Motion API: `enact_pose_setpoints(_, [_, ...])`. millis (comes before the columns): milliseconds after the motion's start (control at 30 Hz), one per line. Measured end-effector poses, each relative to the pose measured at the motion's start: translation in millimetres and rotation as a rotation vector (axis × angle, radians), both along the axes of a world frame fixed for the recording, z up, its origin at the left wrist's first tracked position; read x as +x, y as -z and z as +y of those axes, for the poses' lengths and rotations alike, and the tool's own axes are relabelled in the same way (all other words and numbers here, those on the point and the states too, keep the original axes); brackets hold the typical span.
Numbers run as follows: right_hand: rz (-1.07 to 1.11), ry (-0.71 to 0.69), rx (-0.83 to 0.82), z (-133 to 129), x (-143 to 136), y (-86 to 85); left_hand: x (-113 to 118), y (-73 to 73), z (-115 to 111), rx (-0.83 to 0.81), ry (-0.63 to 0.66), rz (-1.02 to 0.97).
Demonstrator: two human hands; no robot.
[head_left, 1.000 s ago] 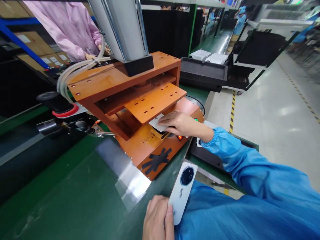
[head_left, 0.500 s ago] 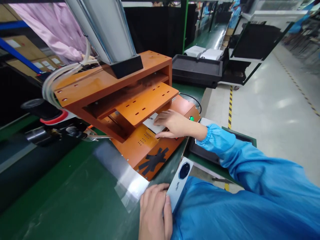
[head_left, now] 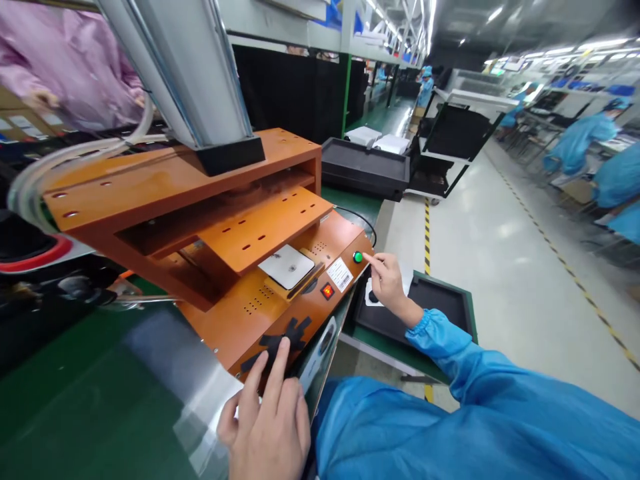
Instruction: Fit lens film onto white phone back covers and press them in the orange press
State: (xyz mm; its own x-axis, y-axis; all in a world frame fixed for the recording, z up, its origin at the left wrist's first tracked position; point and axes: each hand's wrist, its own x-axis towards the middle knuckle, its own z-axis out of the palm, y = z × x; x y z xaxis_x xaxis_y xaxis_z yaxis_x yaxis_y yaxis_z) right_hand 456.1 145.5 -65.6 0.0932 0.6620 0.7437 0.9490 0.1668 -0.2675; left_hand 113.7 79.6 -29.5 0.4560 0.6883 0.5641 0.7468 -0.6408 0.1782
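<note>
My right hand [head_left: 387, 283] reaches to the front right of an orange press [head_left: 300, 150], its index fingertip at the green button [head_left: 358, 257]. It holds nothing. My left hand [head_left: 270, 413] is open, with two stretched fingers at the black tape [head_left: 285, 340] covering another spot on the press front. A white panel [head_left: 293, 268] with a small dark mark lies on the press base, partly under the raised orange plate [head_left: 267, 227]. Beside my left hand, a pale phone back cover [head_left: 319, 357] with a dark camera ring lies along the bench edge, partly hidden.
A lit red switch [head_left: 327, 291] and a label [head_left: 340, 275] sit on the press front. To the right stands a black tray [head_left: 440, 300] with a white piece in it. A black bin [head_left: 365, 163], a cart [head_left: 457, 127] and a pink-sleeved person [head_left: 65, 73] are beyond.
My right hand has left the white panel and moved right to the green button. My left hand has let go of the phone back cover and moved forward to the tape. The view has tilted up.
</note>
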Motion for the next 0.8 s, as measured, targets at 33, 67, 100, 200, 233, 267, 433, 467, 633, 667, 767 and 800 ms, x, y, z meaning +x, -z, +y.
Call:
enact_pose_setpoints(33, [-0.032, -0.01, -0.022, -1.0, 4.4, 3.6, 0.5, 0.7, 1.8, 0.012, -0.003, 0.005])
enact_pose_setpoints(67, [-0.05, -0.025, -0.04, -1.0, 7.5, 5.4, 1.0, 1.1, 2.8, 0.026, -0.005, 0.013])
enact_pose_setpoints(100, [-0.069, -0.039, -0.06, -0.1, 9.7, 5.4, 1.4, 1.1, 3.3, 0.036, -0.013, 0.019])
enact_pose_setpoints(200, [-0.151, -0.068, -0.148, 3.6, 14.7, -1.5, 2.1, -2.6, 2.2, 0.043, -0.033, 0.046])
enact_pose_setpoints(233, [-0.16, -0.08, -0.169, 3.3, 15.9, -4.8, 2.0, -5.0, 0.9, 0.046, -0.037, 0.05])
enact_pose_setpoints(267, [-0.14, -0.093, -0.178, 0.8, 16.5, -7.9, 1.7, -7.8, -1.2, 0.054, -0.039, 0.051])
enact_pose_setpoints(433, [0.365, -0.415, -0.362, -57.9, -7.1, -11.7, 10.4, -12.4, -25.5, 0.024, 0.082, -0.126])
enact_pose_setpoints(467, [0.5, -0.558, -0.52, -77.0, -18.4, -9.9, 16.2, -9.3, -31.8, -0.029, 0.107, -0.181])
enact_pose_setpoints(633, [1.161, -0.831, -0.964, -144.0, -68.1, 12.4, 52.9, 18.5, -52.1, -0.357, 0.16, -0.229])
enact_pose_setpoints(667, [1.144, -0.725, -0.934, -145.7, -66.5, 20.0, 56.6, 23.6, -53.1, -0.398, 0.19, -0.202])
enact_pose_setpoints(767, [0.762, -0.242, -0.839, -131.7, -25.3, 44.4, 50.8, 34.9, -53.7, -0.427, 0.276, -0.131])
enact_pose_setpoints(800, [0.657, -0.115, -0.826, -123.7, -2.4, 51.8, 43.9, 37.4, -54.5, -0.416, 0.312, -0.123])
